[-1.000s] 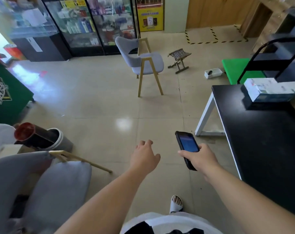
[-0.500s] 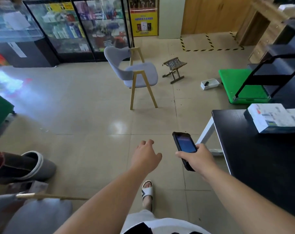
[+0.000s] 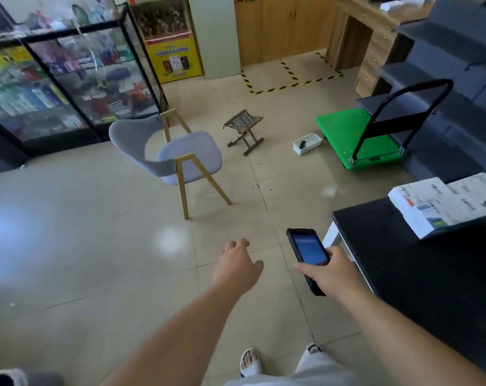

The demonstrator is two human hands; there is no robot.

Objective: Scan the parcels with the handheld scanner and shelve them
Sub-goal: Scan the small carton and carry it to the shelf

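Observation:
My right hand (image 3: 331, 270) grips a black handheld scanner (image 3: 308, 253) with a lit blue screen, held over the floor just left of the black table (image 3: 420, 274). My left hand (image 3: 236, 266) hangs in the air beside it, fingers loosely curled, holding nothing. A white parcel (image 3: 442, 204) with printed labels lies on the table's far right part, well apart from both hands. Dark grey shelves (image 3: 456, 79) stand at the far right.
A grey chair with wooden legs (image 3: 172, 154) stands ahead on the tiled floor. Beyond it are a small folding stool (image 3: 244, 129), a white tray (image 3: 307, 143) and a green platform trolley (image 3: 358, 137). Glass display cabinets (image 3: 61, 79) line the left back wall.
The view has swung right and forward: the near grey seat and bin at lower left have left the frame, and the parcel and table lie closer. Both hands keep their pose.

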